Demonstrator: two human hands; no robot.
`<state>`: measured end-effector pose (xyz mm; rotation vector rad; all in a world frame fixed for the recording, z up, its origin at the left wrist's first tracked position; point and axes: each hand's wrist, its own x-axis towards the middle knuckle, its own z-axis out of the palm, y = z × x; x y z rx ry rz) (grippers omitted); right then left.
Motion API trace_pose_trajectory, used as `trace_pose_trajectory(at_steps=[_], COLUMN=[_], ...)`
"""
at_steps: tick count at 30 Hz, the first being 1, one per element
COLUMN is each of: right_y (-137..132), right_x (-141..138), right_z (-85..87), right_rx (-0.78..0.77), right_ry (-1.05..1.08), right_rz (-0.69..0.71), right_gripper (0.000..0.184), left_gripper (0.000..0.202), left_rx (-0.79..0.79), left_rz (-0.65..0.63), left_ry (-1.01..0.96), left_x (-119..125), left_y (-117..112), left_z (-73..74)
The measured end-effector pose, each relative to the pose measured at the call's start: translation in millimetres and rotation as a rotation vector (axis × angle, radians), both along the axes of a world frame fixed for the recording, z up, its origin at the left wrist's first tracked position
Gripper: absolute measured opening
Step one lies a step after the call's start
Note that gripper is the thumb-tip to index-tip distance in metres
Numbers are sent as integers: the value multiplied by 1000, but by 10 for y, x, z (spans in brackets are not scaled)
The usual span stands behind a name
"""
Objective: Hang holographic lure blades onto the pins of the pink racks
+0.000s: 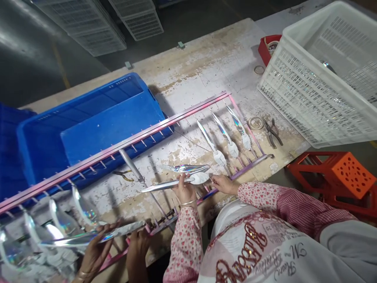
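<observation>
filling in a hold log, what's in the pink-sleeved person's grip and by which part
The left grip holds a silvery piece by its shaft, beside the white end. The right grip is at that end's tip; its hold cannot be told.

I find the widest open stretch of surface (212, 59) at upper centre, between the blue tub (112, 122) and the white crate (294, 102); their raised walls block me at left and upper right. The pink rack (188, 113) cuts diagonally across, its hooks (143, 142) crowding a low pass. Inside it, a bare patch near centre is closed off rightward by hung silver pieces (221, 127) and below by a loose silver piece (188, 168). Black pliers (272, 133) narrow the right side; a co-worker's hands (96, 253) obstruct the lower left.
</observation>
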<state>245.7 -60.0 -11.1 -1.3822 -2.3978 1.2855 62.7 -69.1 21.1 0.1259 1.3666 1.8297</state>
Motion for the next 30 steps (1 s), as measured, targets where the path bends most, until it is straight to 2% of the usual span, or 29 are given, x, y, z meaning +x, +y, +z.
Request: trace_pose_trajectory(at_steps=[3, 6, 11, 17, 22, 24, 30], right_y=[-13, -18, -22, -14, 18, 40, 53], right_x=[3, 0, -16, -41, -69, -80, -109], right_z=[12, 18, 15, 65, 159, 200, 251], right_rx=[16, 22, 28, 58, 95, 103, 97], right_ry=[3, -20, -64, -132, -203, -223, -257], right_rz=[5, 13, 31, 76, 160, 195, 257], right_gripper=[12, 13, 17, 18, 20, 21, 24], left_gripper=[37, 33, 36, 23, 36, 39, 27], left_rx=[-48, -97, -68, -75, -103, -139, -173], left_rz=[36, -21, -26, -155, -97, -110, -208], left_ry=[-30, 36, 63, 276, 244, 258, 341], left_x=[139, 252, 379, 489, 514, 499, 435], left_y=[-88, -140, -135, -113, -73, -65, -66], left_z=[-63, -84, -21, 79, 168, 182, 157])
